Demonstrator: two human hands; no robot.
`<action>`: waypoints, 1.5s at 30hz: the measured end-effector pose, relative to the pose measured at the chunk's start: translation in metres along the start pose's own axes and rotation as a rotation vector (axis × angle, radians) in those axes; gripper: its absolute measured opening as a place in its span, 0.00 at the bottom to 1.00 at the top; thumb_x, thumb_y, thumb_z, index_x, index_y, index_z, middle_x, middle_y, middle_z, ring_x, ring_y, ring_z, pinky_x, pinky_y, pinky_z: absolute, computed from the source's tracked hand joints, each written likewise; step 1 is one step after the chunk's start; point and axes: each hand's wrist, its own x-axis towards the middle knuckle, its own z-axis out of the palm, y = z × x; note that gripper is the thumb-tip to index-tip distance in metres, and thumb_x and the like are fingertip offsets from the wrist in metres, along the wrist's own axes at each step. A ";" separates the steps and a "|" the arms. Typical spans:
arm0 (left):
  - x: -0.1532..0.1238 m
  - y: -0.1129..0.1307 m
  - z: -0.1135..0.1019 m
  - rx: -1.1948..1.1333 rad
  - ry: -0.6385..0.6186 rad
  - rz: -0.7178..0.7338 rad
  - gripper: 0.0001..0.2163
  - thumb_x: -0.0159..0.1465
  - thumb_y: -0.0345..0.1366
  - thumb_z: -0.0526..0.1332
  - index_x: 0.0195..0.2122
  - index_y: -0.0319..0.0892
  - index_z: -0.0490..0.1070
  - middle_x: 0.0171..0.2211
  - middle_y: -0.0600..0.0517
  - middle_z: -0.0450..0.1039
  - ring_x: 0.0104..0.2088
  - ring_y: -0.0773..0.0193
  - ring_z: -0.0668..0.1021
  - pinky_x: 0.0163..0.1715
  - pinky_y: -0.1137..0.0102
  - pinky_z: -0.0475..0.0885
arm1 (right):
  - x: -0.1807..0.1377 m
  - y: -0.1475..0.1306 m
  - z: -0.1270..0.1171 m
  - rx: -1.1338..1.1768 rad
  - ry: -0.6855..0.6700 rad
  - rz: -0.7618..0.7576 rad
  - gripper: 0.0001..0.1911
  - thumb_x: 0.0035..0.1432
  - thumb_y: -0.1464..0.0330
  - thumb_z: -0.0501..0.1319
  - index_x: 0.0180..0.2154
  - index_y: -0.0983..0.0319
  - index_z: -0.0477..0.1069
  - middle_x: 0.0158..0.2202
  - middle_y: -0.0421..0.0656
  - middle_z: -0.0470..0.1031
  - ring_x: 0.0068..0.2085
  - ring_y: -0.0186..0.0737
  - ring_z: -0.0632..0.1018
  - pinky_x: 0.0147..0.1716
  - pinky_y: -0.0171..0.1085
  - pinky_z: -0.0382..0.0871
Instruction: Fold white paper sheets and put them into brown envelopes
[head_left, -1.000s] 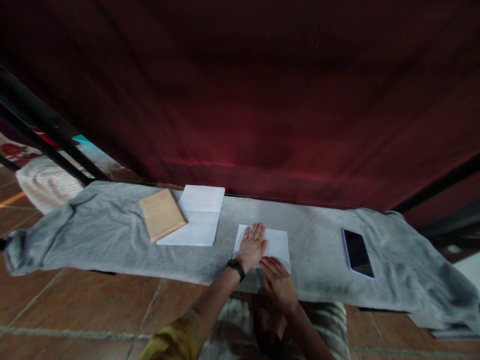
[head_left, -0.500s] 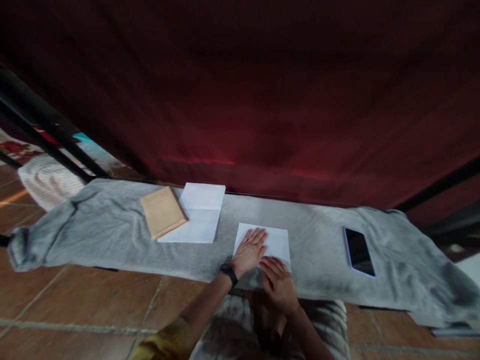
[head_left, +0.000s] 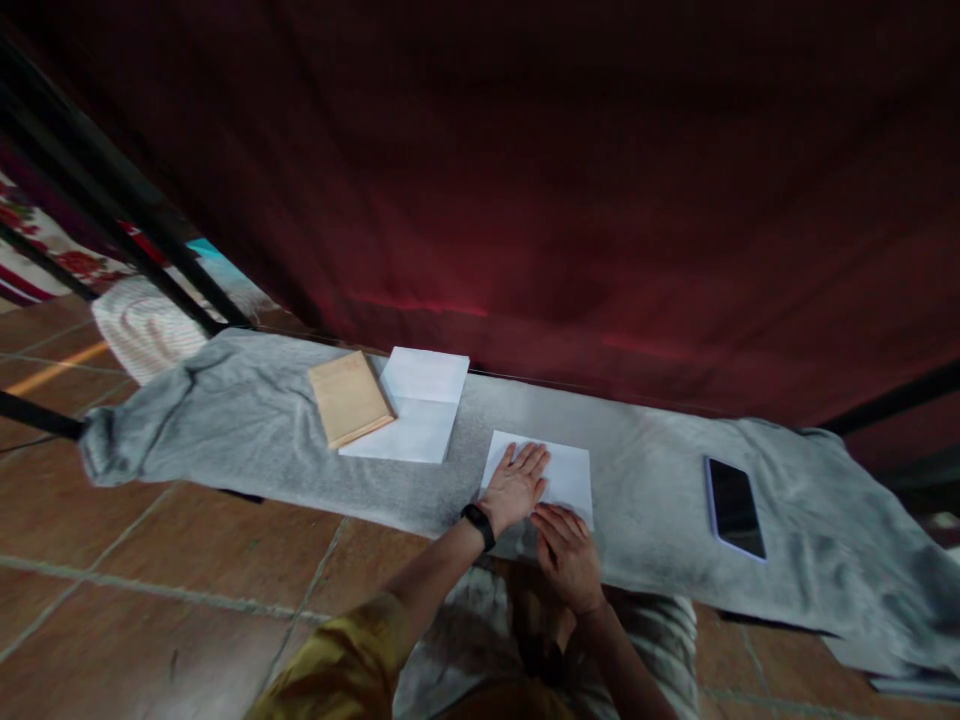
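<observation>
A white sheet of paper point(head_left: 571, 478), apparently folded, lies on the grey blanket right in front of me. My left hand point(head_left: 516, 485), with a dark band on its wrist, rests flat on the paper with its fingers spread. Close beside it, my right hand point(head_left: 568, 555) lies along the paper's near edge, fingers stretched out and side by side. That near edge is partly hidden under the hands. To the left is a stack of white paper point(head_left: 424, 405) with a crease across it, and a tan paper packet point(head_left: 351, 398) overlaps its left side.
A phone point(head_left: 736, 507) with a pale purple case lies on the blanket point(head_left: 645, 480) to the right. Behind the bench hangs a dark red curtain point(head_left: 525, 200). Black metal bars point(head_left: 161, 260) stand at the left, and a tiled floor point(head_left: 187, 560) shows below.
The camera view has shifted a little, so everything sits slightly farther right. Both hands stay on the paper, nearly in the same place.
</observation>
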 end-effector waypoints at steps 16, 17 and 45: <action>0.002 -0.006 0.000 -0.006 -0.017 0.068 0.26 0.72 0.45 0.44 0.68 0.39 0.53 0.70 0.44 0.52 0.70 0.56 0.54 0.69 0.50 0.48 | -0.002 0.000 0.003 -0.019 0.008 0.029 0.19 0.64 0.72 0.52 0.52 0.58 0.74 0.52 0.45 0.78 0.52 0.45 0.76 0.55 0.48 0.66; 0.003 -0.007 0.000 -0.003 -0.022 0.070 0.27 0.72 0.46 0.44 0.68 0.39 0.53 0.70 0.44 0.52 0.70 0.56 0.54 0.69 0.50 0.47 | -0.002 0.000 0.003 -0.020 0.006 0.026 0.19 0.64 0.72 0.52 0.52 0.58 0.74 0.52 0.45 0.78 0.52 0.44 0.76 0.55 0.48 0.66; -0.057 0.000 -0.017 -0.004 0.010 0.102 0.22 0.73 0.38 0.47 0.67 0.46 0.58 0.68 0.51 0.58 0.69 0.59 0.59 0.67 0.54 0.57 | 0.005 -0.008 -0.001 0.050 0.015 0.096 0.17 0.65 0.72 0.52 0.51 0.58 0.74 0.52 0.44 0.78 0.52 0.43 0.75 0.56 0.47 0.65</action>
